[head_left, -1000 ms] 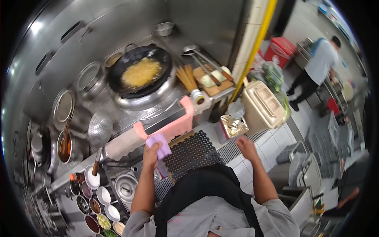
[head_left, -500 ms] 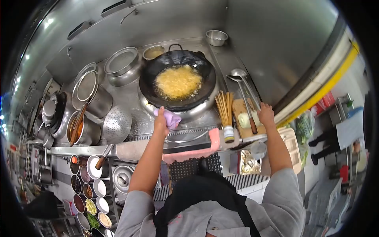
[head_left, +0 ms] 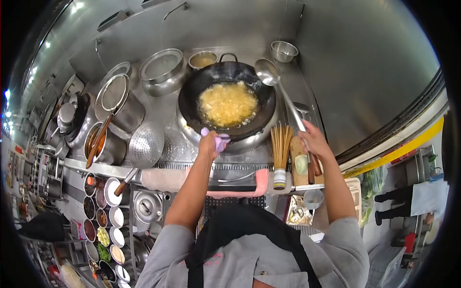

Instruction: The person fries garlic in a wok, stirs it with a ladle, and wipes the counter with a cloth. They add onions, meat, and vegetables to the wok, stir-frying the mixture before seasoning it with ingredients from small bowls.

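Observation:
A black wok (head_left: 192,103) on the burner holds bubbling yellow food (head_left: 228,103) in oil. My left hand (head_left: 209,144) grips a purple cloth (head_left: 221,142) at the wok's near rim. In my right hand (head_left: 314,139) is the handle of a metal ladle (head_left: 267,73), whose bowl is raised over the wok's right rim. The lower handle passes beneath my fingers. A second utensil with a wooden handle (head_left: 310,170) lies on the wooden board (head_left: 301,180), beside a pale green item (head_left: 301,164). Left of the board stands a bamboo brush (head_left: 281,149).
A perforated skimmer (head_left: 146,144) rests left of the wok, near metal pots (head_left: 112,150). Behind are a lidded pot (head_left: 162,72) and small bowls (head_left: 284,51). Ingredient containers (head_left: 115,192) stand at lower left. Another person (head_left: 401,201) is at far right.
My right hand has taken hold of the ladle and lifted it from the counter toward the wok. The camera view has shifted. My left hand still holds the cloth at the rim.

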The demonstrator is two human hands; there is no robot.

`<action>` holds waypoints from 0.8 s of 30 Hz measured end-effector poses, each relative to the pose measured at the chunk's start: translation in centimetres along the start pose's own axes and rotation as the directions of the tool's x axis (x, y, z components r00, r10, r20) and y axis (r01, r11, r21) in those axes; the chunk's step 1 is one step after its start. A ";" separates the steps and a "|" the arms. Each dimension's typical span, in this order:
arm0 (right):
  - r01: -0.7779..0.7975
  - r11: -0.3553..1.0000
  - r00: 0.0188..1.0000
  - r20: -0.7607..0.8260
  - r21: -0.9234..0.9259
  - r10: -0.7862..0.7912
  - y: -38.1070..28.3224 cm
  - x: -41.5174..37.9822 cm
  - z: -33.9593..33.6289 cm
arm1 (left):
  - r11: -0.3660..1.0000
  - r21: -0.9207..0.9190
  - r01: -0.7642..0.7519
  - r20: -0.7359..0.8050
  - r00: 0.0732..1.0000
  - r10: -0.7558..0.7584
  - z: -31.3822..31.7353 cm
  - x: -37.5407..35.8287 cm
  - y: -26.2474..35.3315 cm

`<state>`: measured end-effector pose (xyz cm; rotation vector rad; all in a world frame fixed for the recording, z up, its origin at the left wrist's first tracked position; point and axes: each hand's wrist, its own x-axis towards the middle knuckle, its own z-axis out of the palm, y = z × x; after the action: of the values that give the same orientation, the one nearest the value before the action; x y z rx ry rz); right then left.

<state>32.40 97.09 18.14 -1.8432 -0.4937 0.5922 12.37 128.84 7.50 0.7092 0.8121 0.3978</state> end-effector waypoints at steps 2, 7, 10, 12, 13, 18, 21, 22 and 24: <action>0.007 0.998 0.997 0.072 0.065 -0.012 0.9 2.1 3.1 | 0.997 0.045 -0.063 -0.041 0.997 0.064 -0.6 0.6 -1.0; 0.013 0.985 0.992 0.129 -0.174 0.010 0.6 5.2 10.2 | 0.996 0.075 -0.047 0.006 0.999 0.047 -0.6 1.0 -0.3; -0.071 0.997 0.986 0.147 -0.014 0.072 -0.6 7.1 14.2 | 0.998 0.052 -0.023 0.044 0.999 0.020 -1.2 1.7 -0.1; -0.196 0.969 0.959 0.234 0.147 0.159 -1.4 7.7 16.3 | 0.998 0.026 -0.049 0.066 0.997 0.047 -1.2 0.1 -0.1; -0.238 0.952 0.943 0.279 0.193 0.179 -1.7 7.9 16.8 | 0.998 0.017 -0.066 0.058 0.996 0.065 -1.9 -0.8 -0.2; -0.343 0.908 0.886 0.404 0.242 0.227 -3.0 4.4 16.6 | 0.980 0.094 -0.177 0.091 0.981 0.169 -8.7 -9.0 1.2; -0.329 0.932 0.884 0.397 0.150 0.248 -2.7 1.4 14.4 | 0.969 0.140 -0.204 0.130 0.974 0.186 -14.8 -12.4 2.6; -0.338 0.931 0.889 0.372 0.136 0.268 -2.8 0.6 13.8 | 0.973 0.132 -0.192 0.129 0.976 0.175 -16.9 -13.2 3.0; -0.302 0.953 0.915 0.291 0.030 0.281 -3.3 0.8 13.5 | 0.963 0.091 -0.252 0.051 0.967 0.248 -21.5 -13.3 3.1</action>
<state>24.56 108.62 17.23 -1.7812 -0.3787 1.0762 -12.79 132.40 6.30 0.9124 0.7097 0.5729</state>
